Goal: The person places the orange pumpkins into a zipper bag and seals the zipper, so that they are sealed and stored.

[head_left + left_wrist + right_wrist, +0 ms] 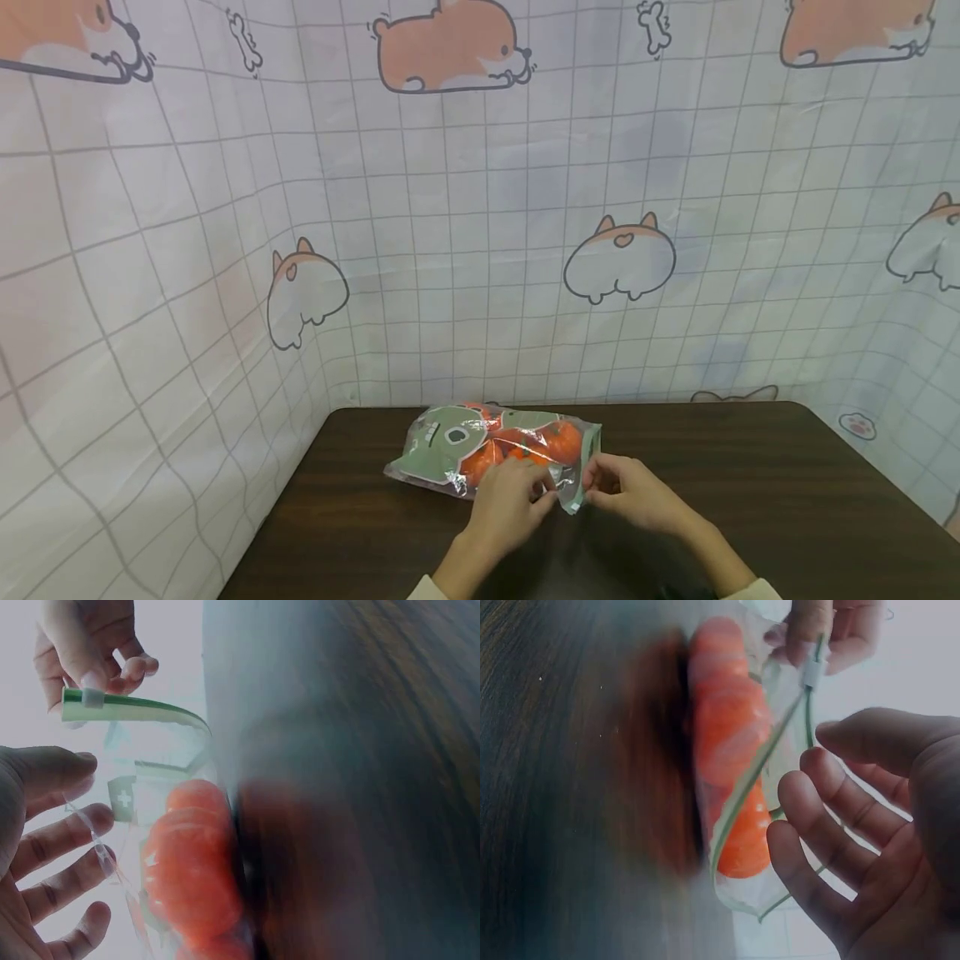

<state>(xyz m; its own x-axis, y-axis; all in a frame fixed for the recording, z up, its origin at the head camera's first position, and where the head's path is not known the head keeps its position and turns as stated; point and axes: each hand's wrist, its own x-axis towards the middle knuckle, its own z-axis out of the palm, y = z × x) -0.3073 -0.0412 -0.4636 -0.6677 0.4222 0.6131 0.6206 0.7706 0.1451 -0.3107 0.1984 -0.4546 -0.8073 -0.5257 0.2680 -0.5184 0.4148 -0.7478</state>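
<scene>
A clear zip bag (450,442) printed with a green animal face lies on the table, filled with glossy orange-red round pieces (195,870). Its green-edged mouth faces right, and a small white slider (811,673) sits on the zip strip (150,710). At the near edge of the mouth, my left hand (510,500) pinches the bag's thin film between thumb and index finger, its other fingers spread. Opposite it, my right hand (633,493) holds the zip edge by thumb and fingertip, close beside the slider. The strip bows apart, so the mouth gapes partway.
The dark wooden table (720,475) extends on both sides of the bag. Behind it and to the left hangs a white gridded cloth (465,317) with cartoon dogs, close to the table's edges.
</scene>
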